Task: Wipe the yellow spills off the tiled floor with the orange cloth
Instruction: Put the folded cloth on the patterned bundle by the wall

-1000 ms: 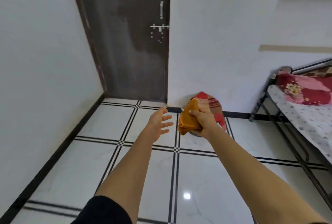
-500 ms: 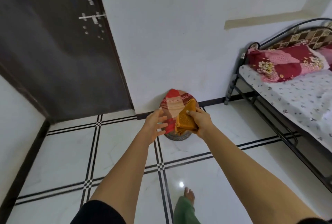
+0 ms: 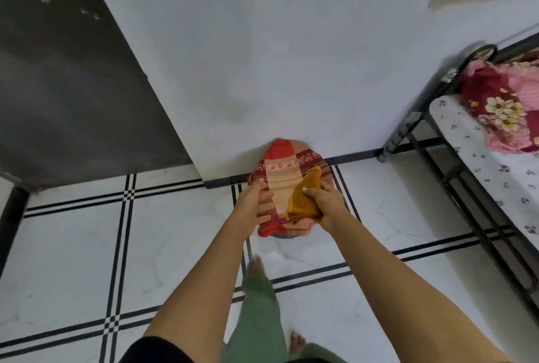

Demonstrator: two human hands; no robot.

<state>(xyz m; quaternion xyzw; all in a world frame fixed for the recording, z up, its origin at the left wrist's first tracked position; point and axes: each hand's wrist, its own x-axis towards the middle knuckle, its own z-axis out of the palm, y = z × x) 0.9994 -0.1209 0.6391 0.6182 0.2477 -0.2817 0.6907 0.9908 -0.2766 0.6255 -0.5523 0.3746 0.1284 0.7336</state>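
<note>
Standing with both arms stretched forward, the person holds the orange cloth [image 3: 303,202] bunched in the right hand [image 3: 326,205], fingers and thumb closed tight around its folds so that one pointed corner sticks up above the knuckles. The left hand [image 3: 252,206] is beside it, fingers spread and loosely curved, holding nothing; its fingertips lie against or just in front of the red patterned fabric [image 3: 281,173] behind, and I cannot tell whether they touch it. That fabric, checked in red and peach with a band of small flowers, drapes over a rounded thing standing on the floor against the white wall [image 3: 277,56]; only a dark sliver of what is under it shows at the bottom edge. The cloth is in the air, in front of this covered bundle, well above the tiled floor [image 3: 175,246], which is white and glossy with pairs of black lines crossing it. No yellow marks are plain on the tiles visible from here. Below the arms a bare foot [image 3: 256,265] steps forward from a green trouser leg [image 3: 256,319], and the toes of the other foot [image 3: 296,343] show near the lower edge. A dark door [image 3: 73,85] stands to the left, and a metal-framed bed [image 3: 437,141] with a flowered pillow [image 3: 501,106] sits on the right.
</note>
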